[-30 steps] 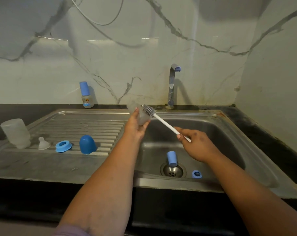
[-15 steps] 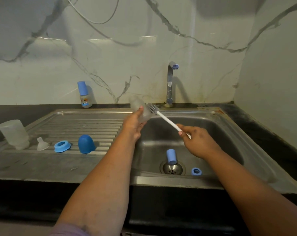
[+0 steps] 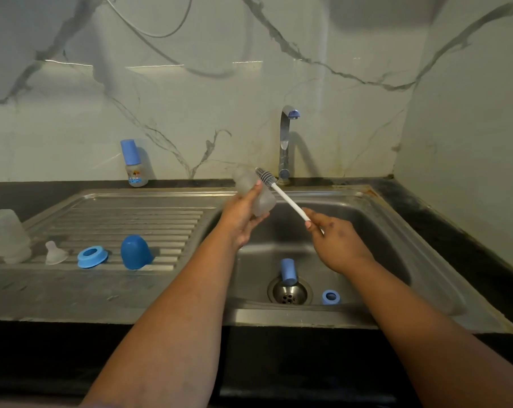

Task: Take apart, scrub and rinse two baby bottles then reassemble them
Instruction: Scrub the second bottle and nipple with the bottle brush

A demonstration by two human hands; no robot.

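The left hand (image 3: 241, 217) holds a clear bottle body (image 3: 255, 193) above the back left corner of the sink basin (image 3: 376, 231), fingers curled round its middle. The bottle's long axis tilts, one end up toward the wall and left, the other down toward the basin; which end is the mouth cannot be told. The right hand (image 3: 336, 245) pinches the white handle of a bottle brush (image 3: 281, 193), whose long axis runs from the hand up and left, the grey bristle head lying against the bottle's upper side, outside it.

The sink is stainless steel set in a dark worktop (image 3: 443, 231), with a marble-veined wall behind and a chrome tap (image 3: 284, 145) at the basin's back edge. In the basin, a blue cap (image 3: 288, 270) stands at the drain (image 3: 289, 291) and a small blue ring (image 3: 331, 297) lies just right of the drain.

On the ribbed drainboard (image 3: 131, 219) left of the basin sit, in a row, a frosted bottle body (image 3: 6, 235), a clear teat (image 3: 54, 253), a blue collar ring (image 3: 92, 256) and a dark blue dome cap (image 3: 135, 251). A small assembled bottle (image 3: 134, 163) with a blue cap stands upright by the wall behind the drainboard.
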